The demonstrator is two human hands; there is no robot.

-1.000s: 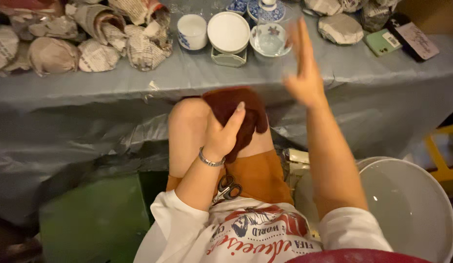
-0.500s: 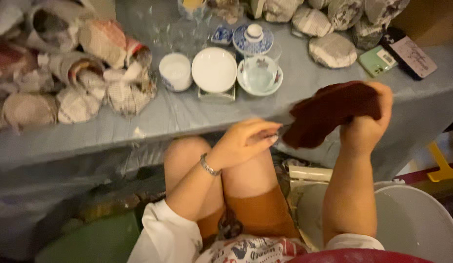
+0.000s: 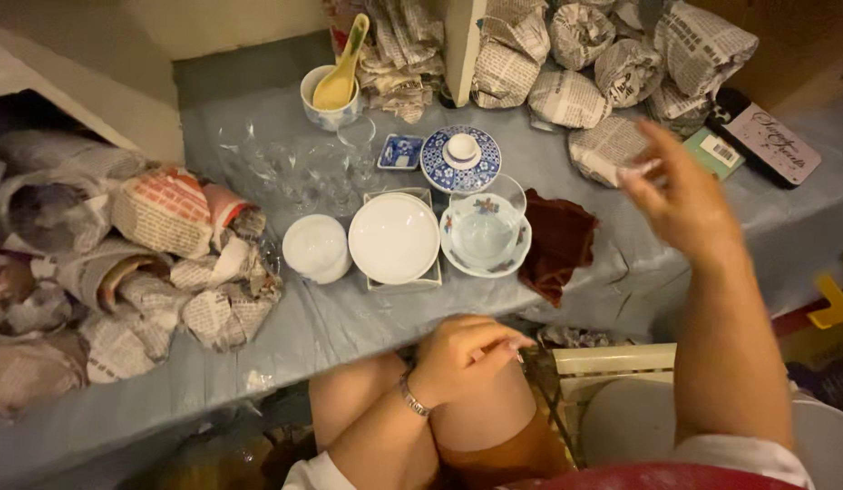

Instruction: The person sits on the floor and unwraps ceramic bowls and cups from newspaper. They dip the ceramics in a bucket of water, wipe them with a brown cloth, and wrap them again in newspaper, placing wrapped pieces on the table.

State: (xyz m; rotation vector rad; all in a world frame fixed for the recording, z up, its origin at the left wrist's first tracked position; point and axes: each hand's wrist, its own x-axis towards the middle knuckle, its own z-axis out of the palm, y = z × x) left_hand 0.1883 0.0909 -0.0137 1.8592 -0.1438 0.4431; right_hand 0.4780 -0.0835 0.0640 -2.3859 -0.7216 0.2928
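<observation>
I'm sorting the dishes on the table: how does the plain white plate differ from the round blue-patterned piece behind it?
The white plate is plain and larger; the blue-patterned piece is smaller, with dark blue decoration. The white plate rests on a square dish, nearer the table edge; the blue-patterned piece sits farther back and has a white knob at its centre, like a lid. Both are round ceramics, and neither hand touches them.

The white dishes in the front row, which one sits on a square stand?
The middle one, the plain white plate: a square stand's corners show beneath it. The upturned white bowl and flower-patterned bowl rest directly on the table.
</observation>
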